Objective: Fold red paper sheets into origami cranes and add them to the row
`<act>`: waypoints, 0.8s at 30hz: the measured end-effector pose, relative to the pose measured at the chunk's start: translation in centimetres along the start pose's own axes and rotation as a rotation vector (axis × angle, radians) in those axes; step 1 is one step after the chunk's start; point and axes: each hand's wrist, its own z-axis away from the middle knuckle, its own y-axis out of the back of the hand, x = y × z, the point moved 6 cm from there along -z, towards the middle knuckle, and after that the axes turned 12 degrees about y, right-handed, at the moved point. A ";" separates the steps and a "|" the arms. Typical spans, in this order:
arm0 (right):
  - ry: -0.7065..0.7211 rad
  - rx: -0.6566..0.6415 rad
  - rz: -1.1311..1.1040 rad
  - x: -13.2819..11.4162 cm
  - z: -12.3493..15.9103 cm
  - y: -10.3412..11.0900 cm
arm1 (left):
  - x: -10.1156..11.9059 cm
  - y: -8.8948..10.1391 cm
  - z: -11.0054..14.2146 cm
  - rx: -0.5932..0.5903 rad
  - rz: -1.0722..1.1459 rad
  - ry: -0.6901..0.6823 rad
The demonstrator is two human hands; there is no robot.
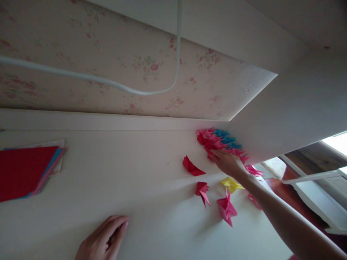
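Observation:
At the far right of the white desk, my right hand [223, 161] reaches into a cluster of folded paper figures [217, 142], pink, red and blue. Its fingertips are closed at a red origami figure [210, 157] on the cluster's near edge and partly hide it. My left hand [104, 238] rests low on the desk, fingers curled together with nothing visible in them. Between the hands stand a red boat-shaped paper piece [192, 167], a red origami figure with points [202, 192], a pink one [226, 209] and a yellow one [231, 184].
A stack of coloured paper [27, 171], red on top, lies at the left. A white cable [146, 92] hangs before the floral wall. The white side panel [292, 108] bounds the desk behind the cluster. More pink figures [254, 170] sit beyond my right forearm.

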 end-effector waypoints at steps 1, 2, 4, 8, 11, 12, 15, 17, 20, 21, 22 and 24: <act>0.008 0.012 -0.018 -1.3 0.2 0.6 | -0.1 0.0 0.0 -0.005 0.000 0.006; 0.027 0.016 -0.040 -2.9 0.4 1.1 | -0.1 -0.1 0.0 -0.009 0.003 0.009; 0.091 0.000 -0.099 -6.1 0.4 1.8 | -0.3 -0.1 0.1 -0.011 0.007 0.018; 0.311 -0.120 -0.187 -11.2 -0.8 1.4 | -0.5 -0.2 0.2 -0.022 0.003 0.027; 0.292 -0.161 -0.177 -11.4 -1.9 0.6 | -0.6 -0.2 0.3 -0.023 -0.009 0.030; 0.276 -0.169 -0.171 -11.0 -2.0 0.3 | -0.6 -0.2 0.3 -0.023 -0.011 0.030; 0.215 -0.184 -0.148 -9.5 -1.5 -0.3 | -0.9 -0.3 0.3 -0.031 -0.015 0.039; 0.172 -0.192 -0.130 -8.2 -0.5 -0.5 | -1.3 -0.5 0.4 -0.034 -0.020 0.043; 0.115 -0.200 -0.100 -6.0 1.5 -0.8 | -1.7 -0.7 0.5 -0.030 -0.034 0.044; 0.102 -0.201 -0.093 -5.3 2.1 -0.9 | -1.9 -0.8 0.6 -0.028 -0.038 0.045; 0.094 -0.200 -0.088 -4.6 2.7 -1.0 | -1.9 -0.8 0.6 -0.026 -0.041 0.043; 0.081 -0.191 -0.080 -3.2 3.7 -1.1 | -1.9 -0.9 0.6 -0.024 -0.046 0.037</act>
